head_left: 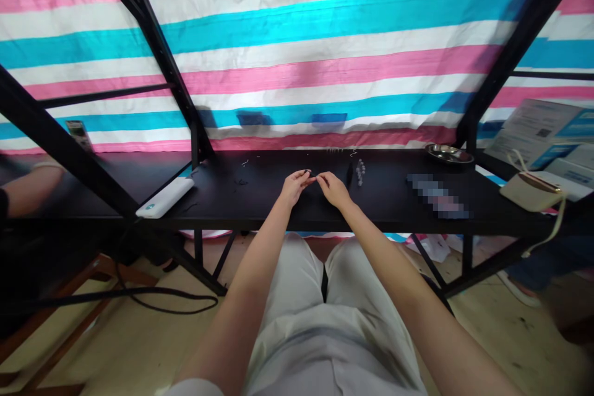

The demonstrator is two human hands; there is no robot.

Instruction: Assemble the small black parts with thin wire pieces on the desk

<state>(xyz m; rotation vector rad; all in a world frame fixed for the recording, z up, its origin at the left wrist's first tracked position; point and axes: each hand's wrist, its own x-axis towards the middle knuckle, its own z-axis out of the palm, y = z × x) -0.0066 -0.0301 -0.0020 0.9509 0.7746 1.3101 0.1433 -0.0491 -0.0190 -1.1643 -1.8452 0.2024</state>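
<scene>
My left hand (294, 185) and my right hand (333, 188) meet over the middle of the black table (260, 198). Both pinch at a tiny dark item between their fingertips; it is too small to name. Just right of my right hand stand a small dark upright piece (349, 173) and a cluster of small pale beads (361, 171). Thin bits of wire (244, 163) lie scattered further back on the table.
A white power bank (165, 197) lies at the table's left, its cable looping on the floor. A metal dish (448, 153) sits back right, a cream pouch (531, 190) and papers far right. Black frame struts cross both sides. Another person's arm (28, 189) shows at left.
</scene>
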